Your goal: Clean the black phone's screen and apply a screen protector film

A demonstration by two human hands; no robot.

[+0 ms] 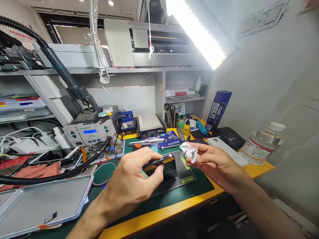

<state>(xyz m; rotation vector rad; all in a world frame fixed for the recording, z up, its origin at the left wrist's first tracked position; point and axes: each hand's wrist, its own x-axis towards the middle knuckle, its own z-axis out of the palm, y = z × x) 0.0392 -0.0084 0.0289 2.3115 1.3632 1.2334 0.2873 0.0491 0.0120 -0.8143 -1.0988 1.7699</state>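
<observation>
1 dark phone-like device (170, 165), glossy face catching a yellow streak, tilted with a narrow edge uppermost, gripped in the left hand (136, 174), 1 crumpled white tissue-like piece (189, 152), loosely bunched, pinched in the right hand (216, 162), apart from the device

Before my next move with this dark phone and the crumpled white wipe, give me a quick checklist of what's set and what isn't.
1. Dark phone held by the left hand: ok, gripped at its edges and tilted.
2. White wipe in the right hand: ok, pinched and crumpled.
3. Wipe apart from the phone: ok, a gap shows between them.
4. Overhead lamp lit: ok.
5. Clear bottle capped: ok, white cap on top; tightness unclear.
6. Phone surface free of smudges: cannot tell, mostly shadowed or covered.
</observation>
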